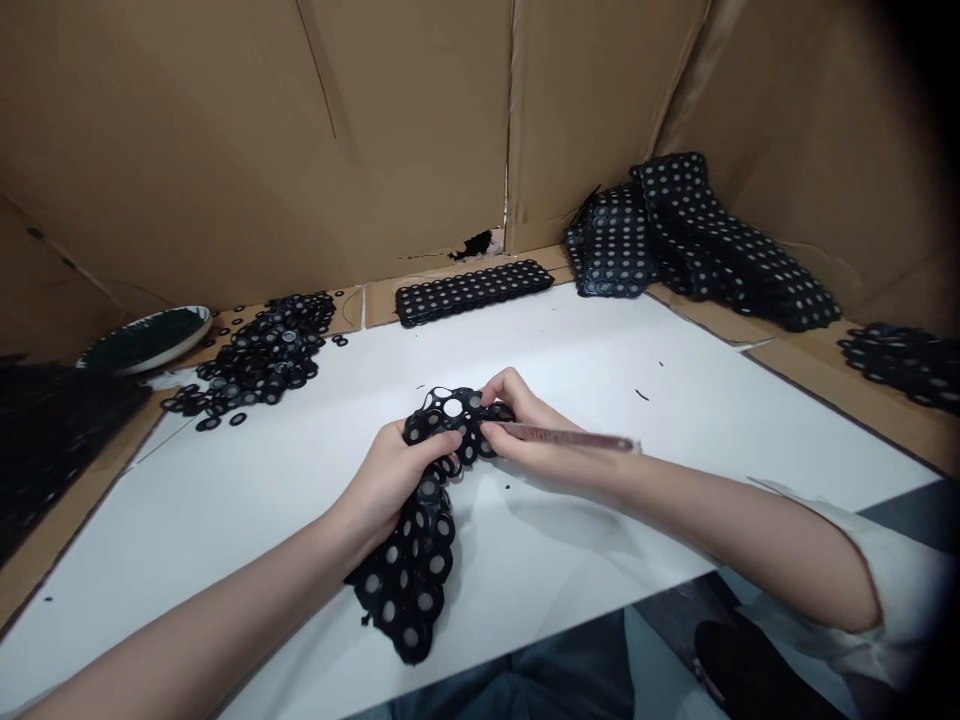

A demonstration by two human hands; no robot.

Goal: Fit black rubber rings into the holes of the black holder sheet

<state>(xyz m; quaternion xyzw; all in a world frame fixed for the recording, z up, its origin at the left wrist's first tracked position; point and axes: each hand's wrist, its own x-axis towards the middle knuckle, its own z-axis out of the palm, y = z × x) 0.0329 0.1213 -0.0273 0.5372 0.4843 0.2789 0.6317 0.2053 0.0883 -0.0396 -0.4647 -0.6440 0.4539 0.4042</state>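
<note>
A flexible piece of joined black rings (424, 600) hangs from my left hand (386, 475) toward the table's front edge. My left hand is closed on its upper part, the thumb pressed over the rings. Close by on the right, my right hand (521, 420) pinches a slim, flat, reddish-grey tool (577, 438) with faint lettering. Its rear end points right, past the wrist; the working tip is hidden among the rings and fingers, so its exact kind cannot be told. The right fingertips touch the rings' edge.
A heap of loose black rings (262, 355) lies at the back left, beside a tilted shallow dish (146, 340). Black stringy material (60, 450) is at far left. A finished-looking ring strip (474, 292), larger ring sheets (705, 235) and another bundle (904, 362) line the cardboard walls (405, 130).
</note>
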